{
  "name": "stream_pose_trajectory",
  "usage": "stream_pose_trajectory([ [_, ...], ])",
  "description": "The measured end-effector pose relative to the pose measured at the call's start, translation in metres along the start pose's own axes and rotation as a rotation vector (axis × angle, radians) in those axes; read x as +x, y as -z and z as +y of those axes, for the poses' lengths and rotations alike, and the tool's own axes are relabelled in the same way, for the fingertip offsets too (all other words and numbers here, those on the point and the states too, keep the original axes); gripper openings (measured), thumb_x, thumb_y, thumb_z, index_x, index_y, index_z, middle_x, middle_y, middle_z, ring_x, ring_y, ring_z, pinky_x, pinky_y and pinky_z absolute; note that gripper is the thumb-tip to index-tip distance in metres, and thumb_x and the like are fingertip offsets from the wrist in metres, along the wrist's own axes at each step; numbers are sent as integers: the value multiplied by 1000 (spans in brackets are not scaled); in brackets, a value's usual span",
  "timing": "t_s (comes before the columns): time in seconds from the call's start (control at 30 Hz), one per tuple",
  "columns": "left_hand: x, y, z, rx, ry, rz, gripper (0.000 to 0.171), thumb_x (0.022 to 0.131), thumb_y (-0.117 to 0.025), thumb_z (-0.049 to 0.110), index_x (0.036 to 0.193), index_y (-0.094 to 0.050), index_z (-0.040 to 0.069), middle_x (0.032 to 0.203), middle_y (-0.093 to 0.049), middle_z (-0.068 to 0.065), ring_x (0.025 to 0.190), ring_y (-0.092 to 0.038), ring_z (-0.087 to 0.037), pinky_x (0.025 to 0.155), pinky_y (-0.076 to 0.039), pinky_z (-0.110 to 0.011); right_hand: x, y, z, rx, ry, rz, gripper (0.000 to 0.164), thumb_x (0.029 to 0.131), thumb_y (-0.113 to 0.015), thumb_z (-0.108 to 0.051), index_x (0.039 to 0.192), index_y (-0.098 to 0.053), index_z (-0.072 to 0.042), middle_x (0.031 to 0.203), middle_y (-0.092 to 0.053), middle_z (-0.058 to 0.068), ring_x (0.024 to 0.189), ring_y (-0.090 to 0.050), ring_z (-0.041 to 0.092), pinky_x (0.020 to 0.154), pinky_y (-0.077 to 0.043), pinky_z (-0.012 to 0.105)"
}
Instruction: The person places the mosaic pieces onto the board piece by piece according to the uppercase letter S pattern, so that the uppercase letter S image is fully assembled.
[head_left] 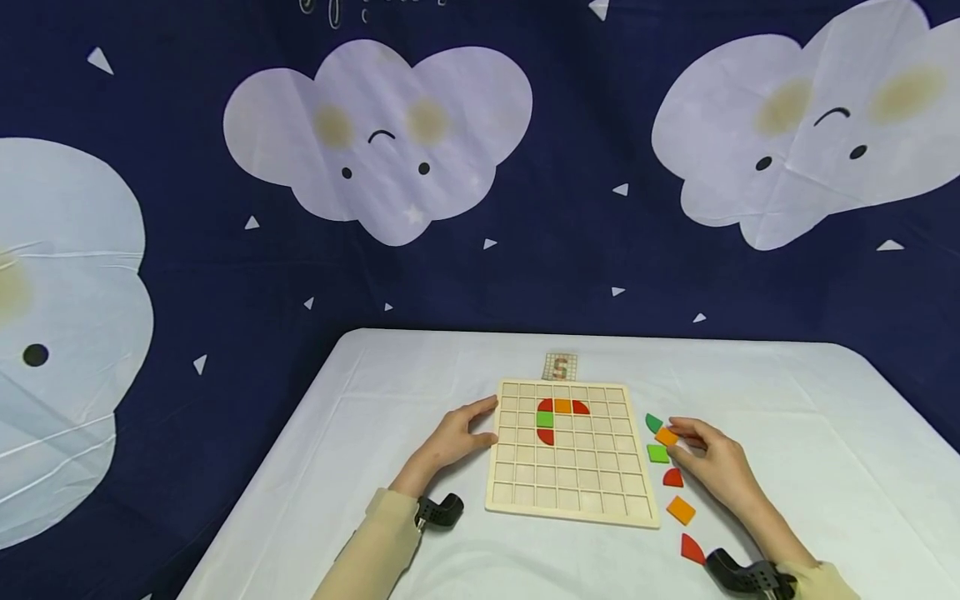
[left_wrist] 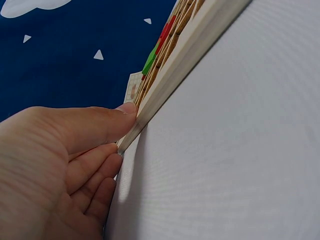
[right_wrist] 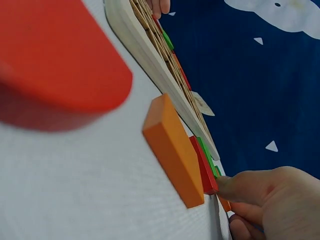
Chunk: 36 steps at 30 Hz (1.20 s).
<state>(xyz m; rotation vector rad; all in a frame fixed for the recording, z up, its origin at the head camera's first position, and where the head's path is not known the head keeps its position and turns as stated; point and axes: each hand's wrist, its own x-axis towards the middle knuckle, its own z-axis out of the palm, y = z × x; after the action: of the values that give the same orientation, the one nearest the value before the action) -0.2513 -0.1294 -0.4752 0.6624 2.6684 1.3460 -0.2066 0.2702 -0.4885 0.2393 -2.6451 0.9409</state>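
R of the pale wooden gridded board point(head_left: 600, 500), near to far: red quarter-round tile point(head_left: 692, 548), orange square tile point(head_left: 681, 510), 2nd red quarter-round tile point(head_left: 672, 477), light-green square tile point(head_left: 658, 453); then R hand point(head_left: 716, 467) pinching a 2nd orange square tile point(head_left: 666, 437), dark-green quarter-round tile point(head_left: 654, 422) just beyond. L hand point(head_left: 453, 435), fingers spread, touches board's L edge, prob. steadying. 5 placed tiles point(head_left: 545, 420) sit in board's far half; S-like pattern card point(head_left: 560, 367) behind it.

Step, I'd judge: fetching tile no. 6, approx. midway. Next calls for lifting it over board's R rim, seating it flat, prob. R of the nearest placed red.
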Motion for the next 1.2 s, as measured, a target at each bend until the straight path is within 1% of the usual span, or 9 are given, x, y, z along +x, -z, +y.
stream_pose_trajectory([
  [0.2, 0, 1, 1, -3, -4, -1, 63, 84, -70, 12, 140, -43, 1, 139, -47, -12, 131, -39, -27, 109, -29, -42, 0, -1, 2, -20, 20, 15, 41, 80, -72, -4, 118, -60, 4, 106, -66, 18, 95, -61, 34, 82, -48, 48],
  [0.43, 1, 2, 0, 5, -4, 5, 63, 85, -70, 11, 141, -42, 2, 140, -47, -11, 131, -39, -26, 109, -30, -40, 2, 0, 0, -6, 48, 34, 39, 80, -73, -3, 117, -61, 4, 104, -67, 18, 94, -61, 34, 81, -49, 49],
  [0.73, 2, 1, 0, -6, -6, -3, 63, 85, -70, 12, 141, -42, 1, 140, -47, -11, 132, -38, -26, 108, -30, -40, -1, 0, 0, 4, 29, 27, 38, 80, -72, -2, 117, -60, 4, 104, -66, 19, 93, -61, 36, 80, -49, 52],
  [1.0, 2, 1, -2, 1, -9, 1, 63, 84, -70, 11, 140, -43, 2, 138, -49, -11, 131, -39, -26, 108, -31, -39, -1, 0, 0, 11, 12, 27, 37, 81, -71, -2, 117, -61, 5, 104, -66, 20, 91, -63, 36, 80, -50, 51],
  [1.03, 2, 1, -2, -1, -7, 1, 63, 85, -70, 11, 140, -43, 2, 138, -49, -11, 131, -39, -26, 108, -31, -39, -1, 1, 0, 10, 9, 29, 37, 82, -70, -3, 117, -61, 4, 103, -67, 19, 91, -63, 35, 79, -50, 50],
  [1.07, 2, 1, -1, -2, -8, 2, 63, 85, -70, 11, 140, -43, 2, 138, -49, -11, 131, -39, -26, 108, -31, -39, -1, 1, 0, 12, 7, 31, 37, 83, -70, -4, 117, -61, 3, 104, -67, 18, 90, -64, 34, 79, -52, 45],
  [1.13, 1, 1, -1, -3, -7, 1, 63, 85, -70, 11, 141, -43, 2, 138, -49, -11, 131, -39, -26, 108, -31, -39, 0, 3, 0, 18, 7, 41, 36, 83, -70, -5, 117, -62, 2, 103, -67, 17, 89, -64, 32, 77, -53, 33],
  [1.2, 1, 1, -1, -4, -6, 2, 63, 85, -70, 12, 141, -43, 2, 138, -48, -11, 131, -38, -26, 108, -31, -39, 1, 5, -2, 34, 5, 48, 35, 84, -70, -7, 117, -62, 1, 104, -67, 16, 89, -64, 31, 74, -51, 20],
])
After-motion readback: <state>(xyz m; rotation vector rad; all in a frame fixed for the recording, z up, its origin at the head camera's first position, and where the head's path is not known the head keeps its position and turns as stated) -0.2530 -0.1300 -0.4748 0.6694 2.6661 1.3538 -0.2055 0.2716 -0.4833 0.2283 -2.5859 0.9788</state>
